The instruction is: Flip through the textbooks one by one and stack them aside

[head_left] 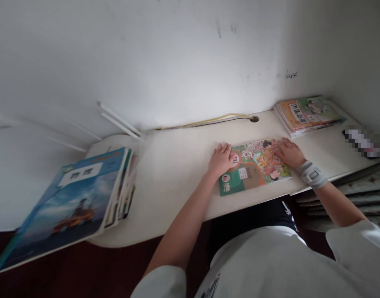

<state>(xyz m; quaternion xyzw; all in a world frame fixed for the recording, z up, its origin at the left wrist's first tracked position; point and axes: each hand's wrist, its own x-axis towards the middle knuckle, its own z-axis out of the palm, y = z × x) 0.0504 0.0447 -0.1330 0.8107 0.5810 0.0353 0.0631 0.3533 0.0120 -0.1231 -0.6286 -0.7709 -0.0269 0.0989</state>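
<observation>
A colourful picture-covered book [255, 165] lies flat and closed near the front edge of the white desk [177, 165]. My left hand [220, 160] rests at the book's left end, fingers stretched out, the fingertips just beyond its top left corner. On the right end of the same book lies my right hand [289, 153], its fingers spread flat over the cover's edge. A grey band with a watch-like face [313, 174] circles my right wrist. Neither hand grips the book.
A stack of books topped by a blue one [84, 194] overhangs the desk's left end. At the back right sits another book pile [308, 114], with a dark phone-like object [362, 142], partly blurred, beside it. Yellow and black cables [221, 118] run along the wall to a hole [254, 119].
</observation>
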